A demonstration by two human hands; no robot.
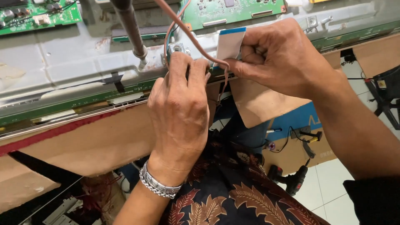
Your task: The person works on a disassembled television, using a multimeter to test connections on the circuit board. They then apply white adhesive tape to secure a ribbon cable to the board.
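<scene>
The floor (333, 183) at the near right is pale tile, evenly lit. On it lie flattened cardboard (291, 156) with a blue patch, a black cordless drill (296, 181) and small hand tools — a dark stand (385, 93) sits farther right.

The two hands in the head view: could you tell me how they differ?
The left hand wears a metal bracelet; the right hand wears none. The left presses fingers down at the panel's edge; the right pinches a white flat ribbon cable. Both work beside the brown wire.
</scene>
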